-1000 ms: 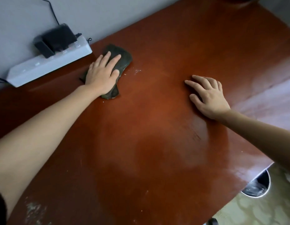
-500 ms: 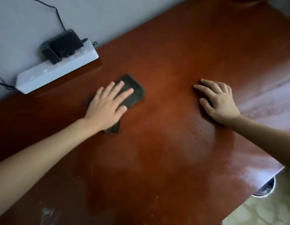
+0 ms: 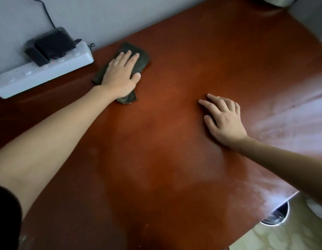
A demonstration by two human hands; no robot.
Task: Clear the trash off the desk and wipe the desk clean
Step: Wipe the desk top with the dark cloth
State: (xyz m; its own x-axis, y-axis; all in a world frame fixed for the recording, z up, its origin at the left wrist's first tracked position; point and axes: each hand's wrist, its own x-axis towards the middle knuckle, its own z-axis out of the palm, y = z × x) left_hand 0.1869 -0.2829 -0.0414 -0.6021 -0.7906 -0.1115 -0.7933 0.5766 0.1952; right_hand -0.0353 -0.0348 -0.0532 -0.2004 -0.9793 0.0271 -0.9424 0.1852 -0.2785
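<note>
My left hand (image 3: 121, 74) lies flat, fingers straight, pressing the cloth (image 3: 143, 60) onto the worktop (image 3: 165, 168) near the far edge. The cloth is just beside the power strip (image 3: 43, 76), which sits at the far left corner against the wall. My right hand (image 3: 223, 120) holds nothing. It rests spread on bare wood toward the right edge, well apart from the cloth.

I see no trash on the worktop, so I judge the clearing part done and the wiping under way. The middle looks darker with an even sheen, which I take as already wiped. What I think is left:

- the pale dusty streaks (image 3: 292, 123) along the right edge
- the whitish specks (image 3: 23, 239) at the near left corner
- the wood close around the power strip

A bin (image 3: 275, 216) shows below the near right corner. Something metallic sits at the far right corner, too cut off to name.
</note>
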